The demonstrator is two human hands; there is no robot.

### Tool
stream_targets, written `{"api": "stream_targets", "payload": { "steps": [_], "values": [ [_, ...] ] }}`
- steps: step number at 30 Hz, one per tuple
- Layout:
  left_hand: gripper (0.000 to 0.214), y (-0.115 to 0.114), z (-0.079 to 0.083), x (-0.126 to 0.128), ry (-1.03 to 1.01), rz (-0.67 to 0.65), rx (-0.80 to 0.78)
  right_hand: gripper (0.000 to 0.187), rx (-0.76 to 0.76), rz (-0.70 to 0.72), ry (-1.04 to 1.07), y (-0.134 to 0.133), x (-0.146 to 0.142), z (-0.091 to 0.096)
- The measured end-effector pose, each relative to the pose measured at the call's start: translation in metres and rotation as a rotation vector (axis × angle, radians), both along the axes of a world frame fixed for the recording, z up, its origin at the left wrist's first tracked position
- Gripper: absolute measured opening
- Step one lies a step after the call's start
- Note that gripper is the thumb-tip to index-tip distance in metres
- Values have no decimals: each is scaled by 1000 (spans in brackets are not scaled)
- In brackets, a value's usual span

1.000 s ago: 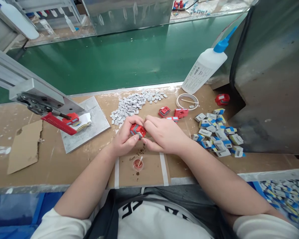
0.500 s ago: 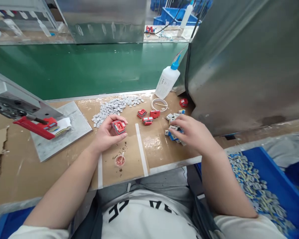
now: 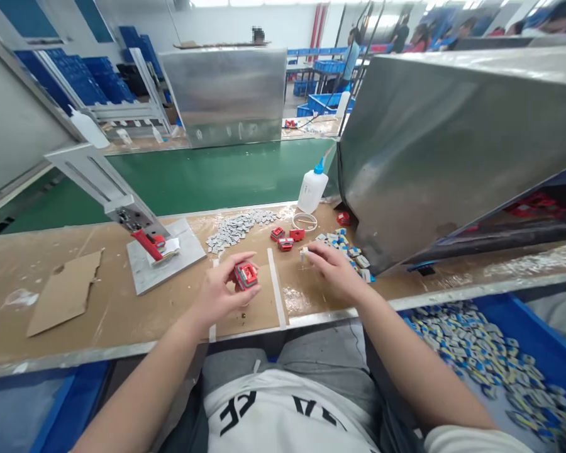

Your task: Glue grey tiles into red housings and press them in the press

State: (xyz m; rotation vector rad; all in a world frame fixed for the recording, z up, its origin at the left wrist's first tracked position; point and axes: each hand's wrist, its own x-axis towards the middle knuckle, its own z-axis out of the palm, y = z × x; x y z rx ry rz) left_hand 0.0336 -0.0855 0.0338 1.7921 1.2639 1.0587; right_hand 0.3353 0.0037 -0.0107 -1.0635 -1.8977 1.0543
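Hollow face up, a red-and-grey part (image 3: 246,275) sits between the thumb and fingers of the left hand (image 3: 218,290), above the near middle of the worktop (image 3: 132,318); its long axis is hard to judge; red walls frame its recess; the right hand (image 3: 332,267), earlier over the block pile (image 3: 353,251) at right, now pinches a small pale piece (image 3: 304,254) left of it.

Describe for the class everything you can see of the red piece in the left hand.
The red piece is small and blocky, looks like hard plastic, and has grey along its sides. Its recessed red face is turned up towards the camera; detail inside is too small to make out. It sits between the thumb and fingers of the left hand, over the brown work surface. The right hand is apart from it.
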Motion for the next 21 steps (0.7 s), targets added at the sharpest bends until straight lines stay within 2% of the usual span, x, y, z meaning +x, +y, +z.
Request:
{"api": "stream_targets", "payload": {
  "steps": [2, 3, 5, 7, 10, 15, 21],
  "values": [
    [50, -17, 1, 3, 41, 49, -14, 43, -305, 70, 414, -13, -21, 1],
    [47, -24, 0, 4, 67, 73, -13, 45, -429, 108, 552, -20, -32, 1],
    [44, -35, -1, 5, 126, 108, 8, 45, -577, 167, 690, -36, -56, 3],
    [44, -44, -4, 5, 163, 125, 36, 44, -609, 187, 710, -50, -75, 6],
    [44, -54, -10, 0, 175, 135, 81, 44, -533, 183, 657, -66, -92, 9],
    [47, -66, -20, -10, 157, 173, 126, 41, -359, 184, 468, -81, -102, 15],
    [45, -73, -27, -18, 116, 194, 121, 36, -52, 184, 271, -91, -111, 18]
  ]
}}
